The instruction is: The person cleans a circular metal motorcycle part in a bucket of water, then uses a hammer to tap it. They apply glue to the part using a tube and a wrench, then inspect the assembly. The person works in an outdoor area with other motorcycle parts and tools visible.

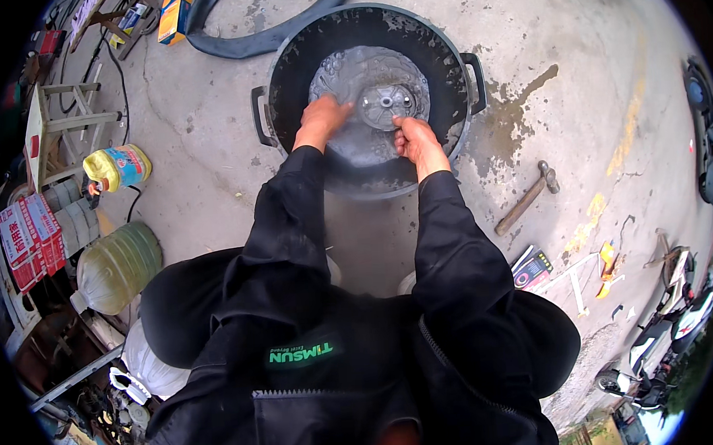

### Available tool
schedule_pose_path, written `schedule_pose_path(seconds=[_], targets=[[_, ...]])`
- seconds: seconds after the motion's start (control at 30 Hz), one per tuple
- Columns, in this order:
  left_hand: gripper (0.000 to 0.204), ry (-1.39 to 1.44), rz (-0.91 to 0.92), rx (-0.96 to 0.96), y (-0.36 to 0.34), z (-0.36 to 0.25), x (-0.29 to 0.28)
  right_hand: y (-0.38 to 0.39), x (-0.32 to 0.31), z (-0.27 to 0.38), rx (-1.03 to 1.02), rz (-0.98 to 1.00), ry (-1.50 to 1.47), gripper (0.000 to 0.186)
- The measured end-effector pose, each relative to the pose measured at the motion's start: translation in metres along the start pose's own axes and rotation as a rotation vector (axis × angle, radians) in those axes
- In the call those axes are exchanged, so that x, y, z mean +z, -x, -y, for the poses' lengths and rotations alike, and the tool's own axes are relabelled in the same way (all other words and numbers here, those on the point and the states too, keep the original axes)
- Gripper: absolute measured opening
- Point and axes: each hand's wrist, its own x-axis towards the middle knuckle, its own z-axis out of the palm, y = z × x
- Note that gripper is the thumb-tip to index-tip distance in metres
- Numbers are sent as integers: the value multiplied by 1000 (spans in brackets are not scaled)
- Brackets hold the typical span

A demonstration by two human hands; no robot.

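A round, grey metal part (pixel 379 118) with a hole at its middle and small bosses sits in the liquid of a large black two-handled pot (pixel 284 73). At its near right edge, the thumb and fingers of my right hand (pixel 421 145) are closed on the rim. My left hand (pixel 323 118) is over the left side of the liquid, a little apart from the part, with its fingers smeared by motion. Grey, rippled liquid (pixel 352 146) covers the pot's bottom. Whether my left hand holds anything is hidden by the blur.
Right of the pot lie a hammer (pixel 530 197) and a wet stain (pixel 520 113). Behind it rests a black rubber tube (pixel 238 45). A yellow jug (pixel 118 167), a large plastic bottle (pixel 121 267) and a small stool (pixel 57 125) stand left. Motorcycles (pixel 668 319) are far right.
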Motion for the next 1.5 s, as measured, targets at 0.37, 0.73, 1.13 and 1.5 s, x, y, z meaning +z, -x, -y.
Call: schedule_pose_path(seconds=[0.37,0.73,1.13,1.5], targets=[[62,277,-94,116,-16,-18,20,-13,32,26,-304,154,-61,26],[90,448,106,163,-16,-14,-31,51,-10,71,-453,180,303,23],[84,-93,-110,-13,24,-73,-39,32,83,6,-382,-361,-124,28],[90,-632,250,391,100,-121,-225,80,32,41,-93,874,-306,29]])
